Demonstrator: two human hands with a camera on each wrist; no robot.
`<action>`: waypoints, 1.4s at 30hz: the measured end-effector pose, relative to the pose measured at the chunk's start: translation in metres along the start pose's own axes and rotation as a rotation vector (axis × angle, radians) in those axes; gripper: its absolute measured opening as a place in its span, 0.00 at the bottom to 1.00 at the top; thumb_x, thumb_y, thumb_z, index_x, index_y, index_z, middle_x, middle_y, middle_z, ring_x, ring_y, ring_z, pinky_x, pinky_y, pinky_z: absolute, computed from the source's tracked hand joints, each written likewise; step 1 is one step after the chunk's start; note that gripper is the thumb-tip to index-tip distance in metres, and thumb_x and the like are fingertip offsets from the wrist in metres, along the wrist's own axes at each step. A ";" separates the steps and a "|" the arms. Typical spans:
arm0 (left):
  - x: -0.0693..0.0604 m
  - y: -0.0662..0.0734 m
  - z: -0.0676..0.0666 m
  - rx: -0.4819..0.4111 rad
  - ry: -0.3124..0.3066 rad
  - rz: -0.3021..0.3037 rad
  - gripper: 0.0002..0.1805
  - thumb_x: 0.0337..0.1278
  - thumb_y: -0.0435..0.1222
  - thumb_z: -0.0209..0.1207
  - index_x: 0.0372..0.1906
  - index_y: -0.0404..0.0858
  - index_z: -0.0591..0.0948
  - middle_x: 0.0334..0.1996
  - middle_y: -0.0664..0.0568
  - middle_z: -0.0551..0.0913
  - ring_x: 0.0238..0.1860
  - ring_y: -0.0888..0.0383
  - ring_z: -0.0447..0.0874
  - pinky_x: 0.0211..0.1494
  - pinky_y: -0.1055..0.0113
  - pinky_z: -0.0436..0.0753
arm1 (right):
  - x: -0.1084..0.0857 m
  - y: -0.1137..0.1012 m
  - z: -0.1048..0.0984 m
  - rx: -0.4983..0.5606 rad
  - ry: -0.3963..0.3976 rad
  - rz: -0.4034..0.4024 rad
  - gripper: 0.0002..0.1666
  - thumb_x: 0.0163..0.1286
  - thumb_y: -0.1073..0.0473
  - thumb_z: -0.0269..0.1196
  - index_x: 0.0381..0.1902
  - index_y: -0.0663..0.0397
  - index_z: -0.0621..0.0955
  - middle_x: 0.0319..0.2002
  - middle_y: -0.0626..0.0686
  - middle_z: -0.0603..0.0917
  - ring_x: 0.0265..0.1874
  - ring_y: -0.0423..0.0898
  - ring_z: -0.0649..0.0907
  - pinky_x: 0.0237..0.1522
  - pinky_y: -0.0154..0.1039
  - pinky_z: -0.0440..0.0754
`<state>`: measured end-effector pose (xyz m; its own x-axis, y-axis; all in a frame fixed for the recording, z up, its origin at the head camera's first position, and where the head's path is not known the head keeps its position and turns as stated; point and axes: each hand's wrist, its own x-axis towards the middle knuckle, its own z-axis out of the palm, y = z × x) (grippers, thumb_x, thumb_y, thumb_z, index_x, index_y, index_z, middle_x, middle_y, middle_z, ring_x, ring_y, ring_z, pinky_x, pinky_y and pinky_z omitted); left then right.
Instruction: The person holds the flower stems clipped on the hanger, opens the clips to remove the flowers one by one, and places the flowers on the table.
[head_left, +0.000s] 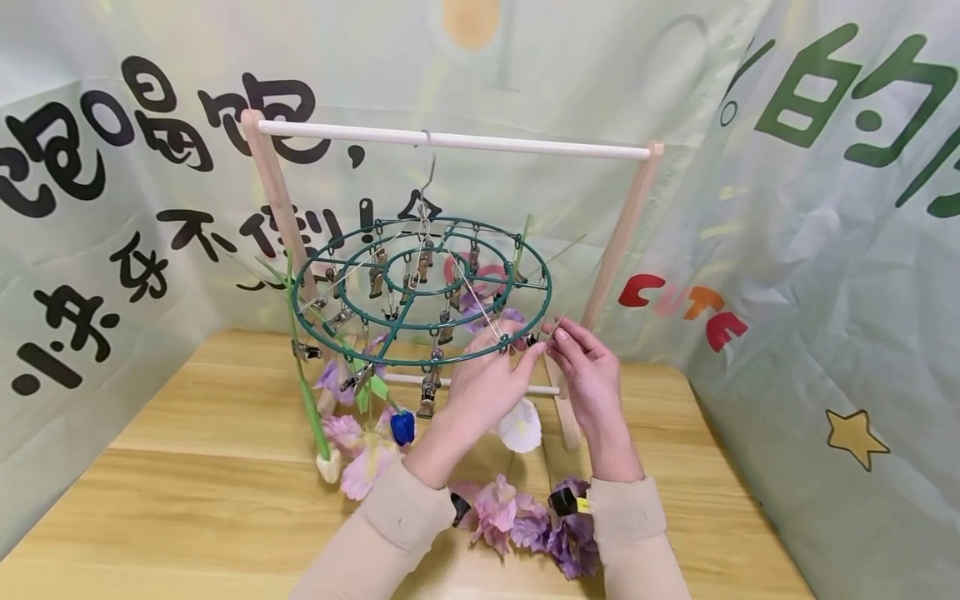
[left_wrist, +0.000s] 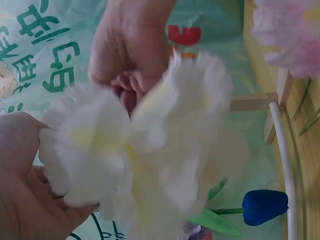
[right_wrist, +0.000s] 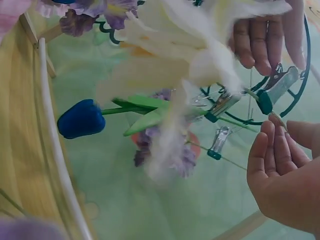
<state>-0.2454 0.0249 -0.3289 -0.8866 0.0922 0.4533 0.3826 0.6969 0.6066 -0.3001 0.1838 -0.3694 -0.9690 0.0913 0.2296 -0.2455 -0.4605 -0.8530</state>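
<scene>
A round green wire hanger (head_left: 360, 363) with several metal clips hangs by its hook. At its near right side, my left hand (head_left: 487, 379) pinches a metal clip with dark green tips (right_wrist: 281, 86) between thumb and fingers. My right hand (head_left: 591, 379) pinches a thin flower stem (right_wrist: 279, 121) close beside that clip. The white ruffled flower (left_wrist: 165, 145) hangs below my hands and hides part of the left hand in the left wrist view. Other clips hold a blue tulip (head_left: 402, 427), a white tulip (head_left: 327, 467) and purple and pink flowers (head_left: 369, 467).
A wooden frame (head_left: 626, 225) with a white top rod (head_left: 510, 145) carries the hanger. Pink and purple flowers (head_left: 517, 518) lie on the wooden table (head_left: 187, 500) near my forearms. Printed fabric (head_left: 810, 275) encloses the back and sides.
</scene>
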 end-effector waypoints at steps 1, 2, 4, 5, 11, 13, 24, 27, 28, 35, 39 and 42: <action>0.001 0.000 0.000 -0.012 0.000 -0.010 0.24 0.76 0.55 0.55 0.62 0.43 0.81 0.53 0.51 0.84 0.62 0.50 0.79 0.58 0.54 0.83 | -0.001 -0.001 0.000 -0.002 0.000 -0.015 0.12 0.76 0.71 0.61 0.51 0.60 0.87 0.40 0.54 0.92 0.39 0.43 0.89 0.50 0.36 0.88; 0.001 0.000 0.000 -0.023 0.001 -0.016 0.22 0.76 0.55 0.56 0.59 0.45 0.82 0.49 0.53 0.85 0.62 0.49 0.80 0.55 0.54 0.84 | -0.002 -0.003 0.000 -0.005 -0.001 -0.028 0.12 0.75 0.71 0.61 0.48 0.57 0.88 0.39 0.54 0.92 0.39 0.44 0.89 0.50 0.36 0.88; 0.001 0.000 -0.001 -0.039 -0.003 -0.021 0.19 0.75 0.55 0.56 0.53 0.47 0.83 0.43 0.56 0.84 0.59 0.50 0.81 0.50 0.55 0.84 | -0.004 -0.006 0.000 -0.019 0.002 -0.055 0.12 0.75 0.72 0.62 0.45 0.54 0.89 0.38 0.53 0.92 0.39 0.44 0.89 0.50 0.36 0.88; 0.001 0.000 0.000 -0.046 -0.002 -0.022 0.18 0.75 0.55 0.56 0.52 0.47 0.83 0.42 0.56 0.83 0.60 0.49 0.80 0.49 0.55 0.84 | -0.005 -0.007 0.000 -0.027 0.002 -0.066 0.12 0.75 0.72 0.62 0.45 0.54 0.89 0.38 0.52 0.91 0.39 0.44 0.89 0.49 0.36 0.88; 0.001 -0.004 0.001 -0.078 -0.023 0.001 0.14 0.74 0.50 0.59 0.45 0.44 0.83 0.38 0.57 0.82 0.50 0.52 0.82 0.47 0.59 0.82 | -0.011 -0.016 -0.003 -0.114 -0.005 -0.125 0.11 0.73 0.72 0.64 0.44 0.53 0.89 0.37 0.49 0.92 0.41 0.42 0.90 0.47 0.34 0.87; 0.002 -0.007 0.001 -0.095 -0.045 0.020 0.12 0.74 0.49 0.59 0.44 0.44 0.83 0.37 0.57 0.83 0.46 0.53 0.83 0.49 0.61 0.82 | -0.014 -0.020 -0.004 -0.148 -0.011 -0.143 0.10 0.73 0.71 0.65 0.45 0.55 0.89 0.36 0.49 0.92 0.41 0.42 0.90 0.48 0.34 0.87; 0.002 -0.013 0.001 -0.333 -0.181 -0.048 0.16 0.80 0.47 0.53 0.60 0.44 0.78 0.53 0.52 0.79 0.55 0.54 0.78 0.59 0.56 0.79 | -0.021 -0.031 -0.006 -0.182 -0.041 -0.169 0.08 0.70 0.71 0.67 0.44 0.58 0.88 0.38 0.51 0.91 0.40 0.44 0.90 0.47 0.35 0.88; 0.001 -0.013 0.002 -0.360 -0.178 -0.078 0.17 0.81 0.48 0.51 0.62 0.45 0.77 0.58 0.50 0.78 0.59 0.52 0.76 0.63 0.52 0.77 | -0.021 -0.031 -0.005 -0.194 -0.049 -0.180 0.08 0.70 0.71 0.68 0.44 0.59 0.88 0.38 0.51 0.91 0.41 0.44 0.90 0.47 0.36 0.88; 0.001 -0.013 0.002 -0.366 -0.173 -0.082 0.17 0.81 0.48 0.51 0.62 0.45 0.77 0.59 0.49 0.77 0.60 0.51 0.75 0.64 0.51 0.77 | -0.021 -0.032 -0.004 -0.194 -0.050 -0.181 0.08 0.70 0.71 0.68 0.44 0.59 0.88 0.38 0.50 0.91 0.41 0.44 0.90 0.47 0.36 0.88; 0.003 -0.011 0.004 -0.369 -0.130 -0.082 0.14 0.80 0.45 0.52 0.57 0.43 0.79 0.54 0.48 0.79 0.56 0.51 0.77 0.60 0.52 0.78 | -0.021 -0.033 -0.003 -0.205 -0.047 -0.179 0.07 0.70 0.70 0.68 0.44 0.59 0.88 0.38 0.50 0.91 0.40 0.44 0.90 0.48 0.36 0.88; 0.003 -0.010 0.006 -0.372 -0.101 -0.076 0.12 0.80 0.43 0.53 0.54 0.41 0.80 0.51 0.48 0.80 0.52 0.52 0.78 0.57 0.54 0.79 | -0.021 -0.034 -0.002 -0.209 -0.053 -0.175 0.07 0.70 0.71 0.68 0.44 0.60 0.88 0.37 0.51 0.91 0.40 0.46 0.90 0.48 0.37 0.88; 0.003 -0.010 0.006 -0.377 -0.078 -0.061 0.11 0.79 0.41 0.54 0.52 0.40 0.80 0.49 0.48 0.81 0.51 0.52 0.78 0.56 0.54 0.79 | -0.022 -0.035 -0.002 -0.201 -0.063 -0.177 0.08 0.70 0.72 0.67 0.43 0.58 0.88 0.37 0.51 0.91 0.40 0.45 0.91 0.47 0.36 0.89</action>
<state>-0.2535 0.0225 -0.3370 -0.9223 0.1229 0.3665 0.3843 0.3936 0.8351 -0.2703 0.1992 -0.3457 -0.9086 0.0967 0.4063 -0.4172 -0.2571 -0.8717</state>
